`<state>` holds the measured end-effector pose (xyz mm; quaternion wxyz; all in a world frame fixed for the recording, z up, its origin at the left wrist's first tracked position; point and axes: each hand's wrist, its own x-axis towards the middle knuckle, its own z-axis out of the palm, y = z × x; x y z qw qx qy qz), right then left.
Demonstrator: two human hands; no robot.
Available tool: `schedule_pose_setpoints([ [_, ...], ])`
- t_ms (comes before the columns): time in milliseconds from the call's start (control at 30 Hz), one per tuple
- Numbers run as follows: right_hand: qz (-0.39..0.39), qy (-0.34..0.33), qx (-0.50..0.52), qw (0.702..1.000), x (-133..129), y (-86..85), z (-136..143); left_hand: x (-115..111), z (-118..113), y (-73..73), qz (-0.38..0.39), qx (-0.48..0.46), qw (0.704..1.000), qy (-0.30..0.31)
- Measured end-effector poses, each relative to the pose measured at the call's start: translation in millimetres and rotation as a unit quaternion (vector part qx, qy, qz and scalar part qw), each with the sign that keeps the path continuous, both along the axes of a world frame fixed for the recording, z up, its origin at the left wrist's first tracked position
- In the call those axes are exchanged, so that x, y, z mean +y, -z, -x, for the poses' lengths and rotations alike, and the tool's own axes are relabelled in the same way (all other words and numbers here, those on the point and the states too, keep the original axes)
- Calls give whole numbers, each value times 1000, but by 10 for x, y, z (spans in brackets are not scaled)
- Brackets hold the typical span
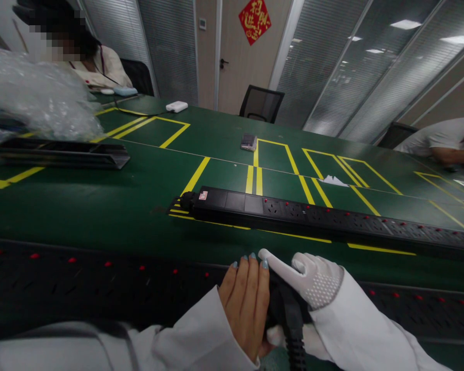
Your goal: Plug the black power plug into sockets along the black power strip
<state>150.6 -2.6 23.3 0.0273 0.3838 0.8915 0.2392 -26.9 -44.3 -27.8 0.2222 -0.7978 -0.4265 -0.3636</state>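
Table: green top, marked with yellow tape rectangles.
Near power strip: black, row of red dots; runs crosswise, its middle hidden by the hands.
Far power strip: black, beyond the hands; sockets along its top, label near its left end.
Clear plastic film: bunched at far left, just behind a black channel.
Right hand: white dotted glove; index finger extended, another finger curled; grip on the plug cannot be determined.
Left hand: bare, blue nails; fingers straight and together, against the plug's left side; closure underneath hidden.
Black plug: with ribbed cable sleeve, between both hands, over the near strip.
White box: small, toward the table's far edge.
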Motion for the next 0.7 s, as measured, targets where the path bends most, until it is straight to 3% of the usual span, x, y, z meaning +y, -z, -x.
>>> schedule_pose_setpoints([
  [367,9,-13,6,1000,1,-14,-15,-1,36,1,-3,35,999,5],
  [700,10,-34,11,999,9,-12,-53,1,5,-11,2,8,1000,0],
])
